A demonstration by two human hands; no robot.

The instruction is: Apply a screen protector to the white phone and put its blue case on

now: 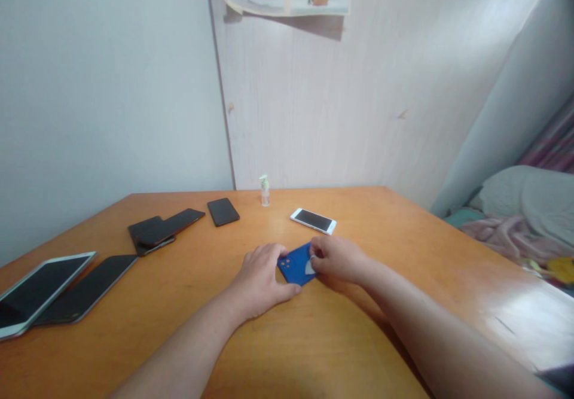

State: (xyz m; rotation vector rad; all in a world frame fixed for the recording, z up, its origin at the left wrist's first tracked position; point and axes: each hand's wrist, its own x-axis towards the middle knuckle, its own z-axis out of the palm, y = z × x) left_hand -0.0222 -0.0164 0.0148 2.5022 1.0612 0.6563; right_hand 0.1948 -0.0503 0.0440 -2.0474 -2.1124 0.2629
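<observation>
A blue phone (294, 265) lies back side up on the table, with several round camera holes at its left corner. My left hand (264, 276) grips its left end, thumb along the near edge and fingers at the far edge. Over the right end of the phone, my right hand (334, 258) is closed with its fingers pinched on a small white wipe (309, 267). The wipe rests against the blue back. The fingers hide part of it and the right end of the phone.
Behind my hands are a white phone (313, 221), a clear pump bottle (265, 192) and a black phone (223, 212). To the left lie stacked dark phones (177, 225), a white tablet (42, 288) and a dark tablet (89, 288). Bedding (529, 213) is beyond the table's right edge.
</observation>
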